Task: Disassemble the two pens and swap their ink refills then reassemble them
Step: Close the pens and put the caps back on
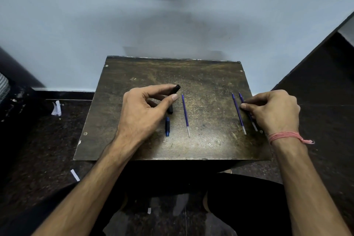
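Head camera looks down on a small dark wooden table (pixel 201 145) set against a pale blue wall (pixel 95 25). Both bare hands are over it.

The left hand (pixel 141 113) is near the middle of the table, a bit toward the left edge. Its fingers and thumb are curled around a black pen tube (pixel 173 97), and the open end of the tube sticks out past the first finger. Just below that hand, a short blue pen piece (pixel 167 126) lies flat on the table. Right beside it lies a long thin blue ink stick (pixel 185 115), pointing from the far edge to the near edge, with no hand on it.

The right hand (pixel 274 111) is at the right edge of the table. Its fingers are bent, and the tips press on a second ink stick (pixel 249 115) that lies under them. Whether they pinch it or only touch it is hard to tell. A third ink stick (pixel 238 114) lies just left of that one, close beside it. A pink string (pixel 287 137) is tied around the right wrist.

Bits of white paper (pixel 56 108) lie on the dark floor (pixel 47 140) left of the table.
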